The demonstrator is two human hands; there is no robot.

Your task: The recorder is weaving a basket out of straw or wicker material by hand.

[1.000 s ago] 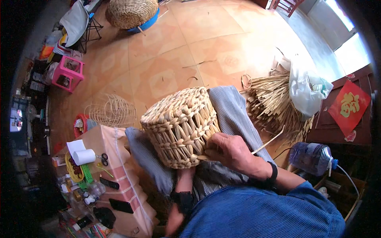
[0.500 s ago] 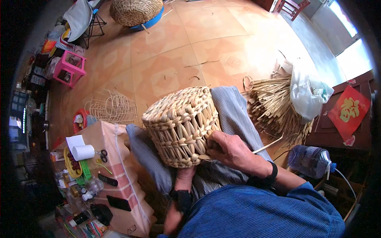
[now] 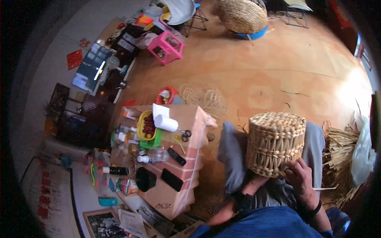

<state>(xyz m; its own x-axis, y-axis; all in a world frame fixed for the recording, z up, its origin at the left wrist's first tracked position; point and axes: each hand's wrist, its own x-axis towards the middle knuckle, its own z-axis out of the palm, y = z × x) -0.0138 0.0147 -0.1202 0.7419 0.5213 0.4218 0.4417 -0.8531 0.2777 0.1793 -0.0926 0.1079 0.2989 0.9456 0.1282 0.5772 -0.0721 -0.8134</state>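
A round basket (image 3: 276, 142) of braided straw rests on my lap between my knees, its woven base facing up and its open rim towards me. My left hand (image 3: 256, 183) reaches in under the rim, and its fingers are hidden by the basket. At the lower right of the rim my right hand (image 3: 300, 178) is closed, fingers pinched together against the weave. A pale straw strand (image 3: 326, 188) sticks out to the right from behind that hand, which appears to grip it at the rim.
On my left a cloth-covered table (image 3: 190, 158) bears scissors (image 3: 185, 136), a paper roll (image 3: 166, 123), a phone (image 3: 172, 179) and a yellow basket (image 3: 145, 126). A straw bundle (image 3: 339, 152) lies at right beside a plastic bag (image 3: 363, 152). Ahead are a pink stool (image 3: 166, 47) and a larger woven basket (image 3: 244, 16).
The view has swung left, so the basket and hands now sit farther right and more of the table and wall shows. Both hands keep their places at the basket.
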